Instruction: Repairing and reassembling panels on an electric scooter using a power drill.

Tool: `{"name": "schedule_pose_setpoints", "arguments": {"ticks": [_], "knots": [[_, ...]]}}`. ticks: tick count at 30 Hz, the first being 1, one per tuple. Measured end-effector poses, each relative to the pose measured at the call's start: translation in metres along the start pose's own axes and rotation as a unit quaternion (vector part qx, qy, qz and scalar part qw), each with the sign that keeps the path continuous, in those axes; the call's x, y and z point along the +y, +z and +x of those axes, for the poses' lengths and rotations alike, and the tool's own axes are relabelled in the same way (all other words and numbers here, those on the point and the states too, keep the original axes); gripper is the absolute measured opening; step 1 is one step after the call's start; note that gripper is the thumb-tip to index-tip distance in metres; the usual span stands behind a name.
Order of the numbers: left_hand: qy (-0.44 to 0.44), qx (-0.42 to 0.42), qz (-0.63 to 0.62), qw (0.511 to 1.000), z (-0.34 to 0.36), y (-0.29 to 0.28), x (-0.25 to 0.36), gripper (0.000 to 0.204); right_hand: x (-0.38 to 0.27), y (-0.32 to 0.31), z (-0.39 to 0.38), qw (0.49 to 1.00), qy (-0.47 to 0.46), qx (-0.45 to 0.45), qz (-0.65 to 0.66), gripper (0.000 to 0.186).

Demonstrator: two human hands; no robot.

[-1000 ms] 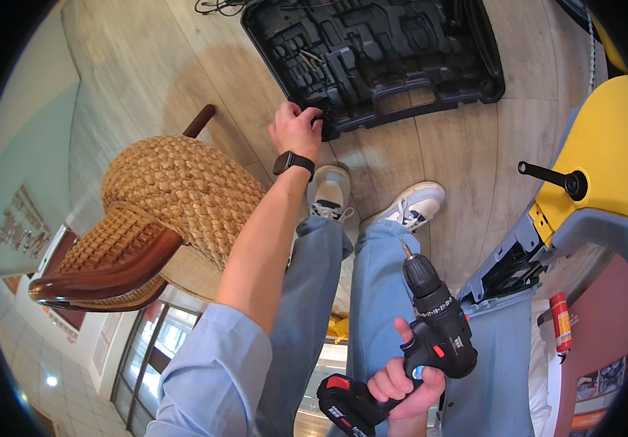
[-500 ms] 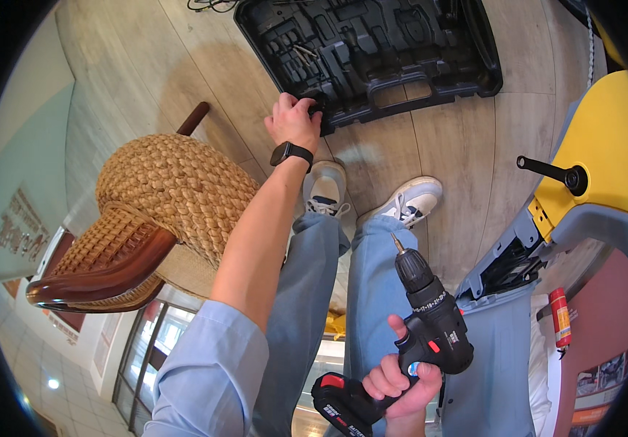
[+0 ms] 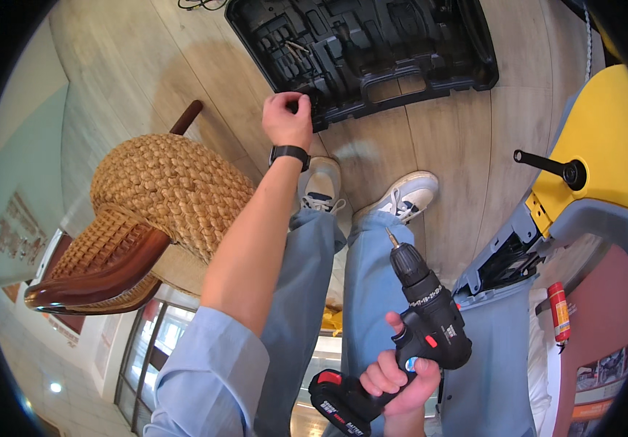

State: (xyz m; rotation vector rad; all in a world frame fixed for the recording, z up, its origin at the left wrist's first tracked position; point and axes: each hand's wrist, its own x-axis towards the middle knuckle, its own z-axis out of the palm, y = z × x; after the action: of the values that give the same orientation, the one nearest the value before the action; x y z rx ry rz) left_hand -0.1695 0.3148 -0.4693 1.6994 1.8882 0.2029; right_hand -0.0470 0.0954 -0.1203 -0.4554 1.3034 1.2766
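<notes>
My right hand is wrapped round the grip of a black cordless drill, its thumb and index finger apart on the body. A short metal bit sticks out of the chuck, pointing away from me. My left hand, below a black watch, is at the near left corner of an open black tool case on the floor. Its fingers are curled and pressed together, and a dark bit shows between them; what they hold, if anything, I cannot make out. Small metal pieces lie in the case's moulded slots.
A woven chair with a dark wooden armrest stands at my left. At my right is a grey and yellow machine with a black crank. A red cylinder is beyond its lower part. My shoes stand before the case.
My left hand has turned at the wrist and its fingers have curled in at the case corner. The drill stays in my right hand, and the whole view has shifted slightly.
</notes>
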Motion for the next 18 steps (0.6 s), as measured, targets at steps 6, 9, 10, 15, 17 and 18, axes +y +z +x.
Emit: {"name": "schedule_pose_setpoints", "arguments": {"ticks": [6,9,10,15,17,18], "knots": [[-0.270,0.016,-0.483,0.833,-0.031,-0.034,0.046,0.009,-0.006,-0.002,0.001,1.000,-0.013,0.006,0.004,0.069],[-0.235,-0.060,-0.463,0.853,-0.046,-0.042,0.028,0.012,-0.004,-0.003,0.006,1.000,-0.009,0.006,0.003,0.068],[-0.235,-0.079,-0.471,0.847,-0.051,-0.040,0.027,0.015,-0.004,-0.003,0.006,1.000,-0.010,0.006,0.002,0.068],[-0.211,-0.112,-0.395,0.887,-0.049,-0.036,0.008,0.012,-0.004,-0.005,0.008,1.000,0.000,0.021,-0.012,0.066],[-0.196,-0.075,-0.298,0.931,-0.044,-0.031,0.009,0.014,-0.005,-0.004,0.007,0.999,-0.002,0.031,-0.014,0.066],[-0.133,-0.032,-0.151,0.979,-0.041,-0.028,0.009,0.014,-0.005,-0.004,0.007,0.999,-0.003,0.036,-0.015,0.066]]}}
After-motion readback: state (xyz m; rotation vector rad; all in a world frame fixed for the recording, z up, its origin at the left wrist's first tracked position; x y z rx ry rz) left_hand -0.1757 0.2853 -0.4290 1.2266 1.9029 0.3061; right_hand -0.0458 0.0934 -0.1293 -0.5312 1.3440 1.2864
